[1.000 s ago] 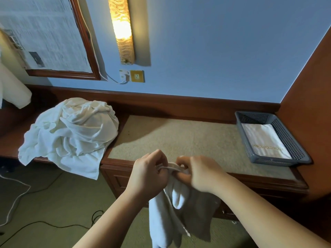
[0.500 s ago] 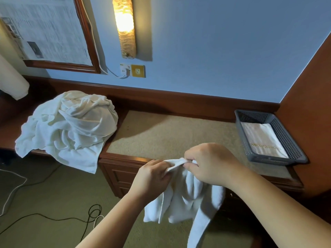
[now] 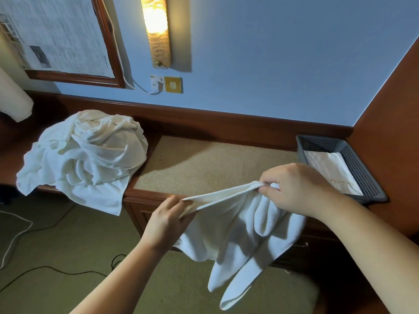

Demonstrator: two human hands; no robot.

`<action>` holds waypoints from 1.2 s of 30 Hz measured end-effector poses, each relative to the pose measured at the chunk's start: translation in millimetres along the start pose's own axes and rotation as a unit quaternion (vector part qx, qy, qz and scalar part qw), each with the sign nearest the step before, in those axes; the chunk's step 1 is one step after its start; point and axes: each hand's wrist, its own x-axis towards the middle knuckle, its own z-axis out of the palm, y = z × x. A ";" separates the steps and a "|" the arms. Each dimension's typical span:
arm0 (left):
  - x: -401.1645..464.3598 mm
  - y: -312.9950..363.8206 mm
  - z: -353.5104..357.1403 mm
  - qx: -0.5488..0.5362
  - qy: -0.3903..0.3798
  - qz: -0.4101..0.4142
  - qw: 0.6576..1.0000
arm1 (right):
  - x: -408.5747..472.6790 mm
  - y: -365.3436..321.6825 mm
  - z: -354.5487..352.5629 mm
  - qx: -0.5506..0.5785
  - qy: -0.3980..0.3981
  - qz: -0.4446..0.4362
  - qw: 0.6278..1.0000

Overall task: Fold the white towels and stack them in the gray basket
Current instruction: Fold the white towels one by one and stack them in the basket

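A white towel [image 3: 235, 232] hangs in front of the desk edge, its top hem stretched between my hands. My left hand [image 3: 167, 220] pinches the hem's left end; my right hand [image 3: 294, 189] pinches the hem further right, a little higher. The rest of the towel droops in bunched folds below. A heap of crumpled white towels [image 3: 88, 157] lies on the desk's left part, one corner hanging over the edge. The gray basket [image 3: 362, 177] sits at the desk's right end with a folded white towel [image 3: 333, 171] lying flat inside.
The desk has a beige inlaid top [image 3: 204, 166] with a dark wooden rim. A wooden side panel [image 3: 394, 123] rises right of the basket. Cables [image 3: 56, 270] run across the carpet at lower left. A wall lamp [image 3: 157, 30] and a framed mirror [image 3: 68, 41] hang above.
My hands have drawn apart, the right one rightward and up toward the basket, the left staying low. The towel's hem went from bunched between them to stretched out.
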 end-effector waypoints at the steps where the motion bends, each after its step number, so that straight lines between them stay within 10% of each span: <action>1: 4.4 -3.0 -6.9 0.012 0.025 0.042 0.999 | -0.6 2.9 -2.3 -0.005 -0.006 0.010 1.000; 7: 23.6 -23.3 -19.8 0.034 -0.050 0.134 0.989 | 2.6 -0.2 -1.4 0.024 -0.008 0.009 1.000; 17: -33.2 -64.2 13.1 -0.072 -0.146 -0.112 0.980 | 13.3 -9.7 7.6 0.034 -0.015 -0.012 0.999; 32: -33.9 -100.5 -38.4 0.049 0.023 -0.047 0.997 | 14.2 5.4 23.2 0.006 -0.071 0.067 0.995; 36: -14.8 -93.0 -51.6 -0.064 -0.024 -0.195 0.978 | 15.3 6.6 24.5 0.002 -0.063 0.086 0.994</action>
